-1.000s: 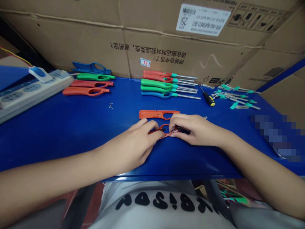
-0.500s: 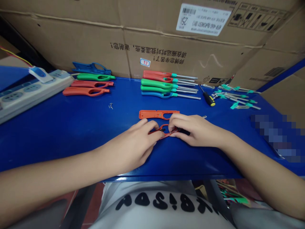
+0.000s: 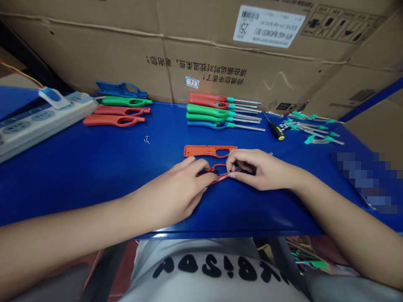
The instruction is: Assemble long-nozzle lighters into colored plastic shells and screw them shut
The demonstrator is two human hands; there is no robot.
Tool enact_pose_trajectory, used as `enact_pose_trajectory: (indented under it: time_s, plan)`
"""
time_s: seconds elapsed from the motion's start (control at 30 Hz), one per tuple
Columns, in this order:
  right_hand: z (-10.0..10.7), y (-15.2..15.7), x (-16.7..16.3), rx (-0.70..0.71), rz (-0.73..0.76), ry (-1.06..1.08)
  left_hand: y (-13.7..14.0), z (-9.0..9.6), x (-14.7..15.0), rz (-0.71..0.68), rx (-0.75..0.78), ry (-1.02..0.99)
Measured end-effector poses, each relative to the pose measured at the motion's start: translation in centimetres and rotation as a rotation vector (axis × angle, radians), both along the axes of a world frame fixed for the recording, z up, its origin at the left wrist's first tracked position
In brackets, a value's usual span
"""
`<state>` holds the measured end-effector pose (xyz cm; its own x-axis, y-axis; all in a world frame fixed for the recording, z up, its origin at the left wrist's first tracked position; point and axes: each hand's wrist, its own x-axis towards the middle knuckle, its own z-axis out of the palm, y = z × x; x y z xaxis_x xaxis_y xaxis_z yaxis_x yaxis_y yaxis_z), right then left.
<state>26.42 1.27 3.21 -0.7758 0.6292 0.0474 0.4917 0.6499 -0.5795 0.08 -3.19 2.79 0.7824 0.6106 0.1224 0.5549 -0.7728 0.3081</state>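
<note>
My left hand pinches the handle end of an orange-red lighter shell half, its inner side facing up. A small black part and a thin wire show inside it. My right hand is closed at the other end of that shell, thumb and forefinger pressed together; the tiny piece between them is mostly hidden. Just behind, a second orange lighter shell half lies flat on the blue table, its far end near my right fingers.
Lighter shells lie stacked at back left beside a power strip. Several tiny screws lie loose. Lighters with metal tubes sit at the back; a screwdriver and tube parts are right. A cardboard box stands behind.
My right hand has shifted slightly to the right along the shell, uncovering more of its trigger loop and wire. My left hand stays in place.
</note>
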Motion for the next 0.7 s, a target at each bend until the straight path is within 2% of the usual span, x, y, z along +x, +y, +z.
enact_pose_trajectory:
  time_s: [0.23,0.53,0.7]
  plan:
    - [0.02,-0.15,-0.24,0.094,0.063,0.012,0.15,0.04,0.01,-0.007,0.015,0.005]
    - [-0.02,-0.18,-0.14,0.103,0.083,0.086,0.08,0.28,-0.15,-0.012,0.029,-0.032]
    - [-0.06,-0.39,-0.23,0.151,0.098,0.047,0.55,0.41,-0.33,-0.023,0.07,0.041]
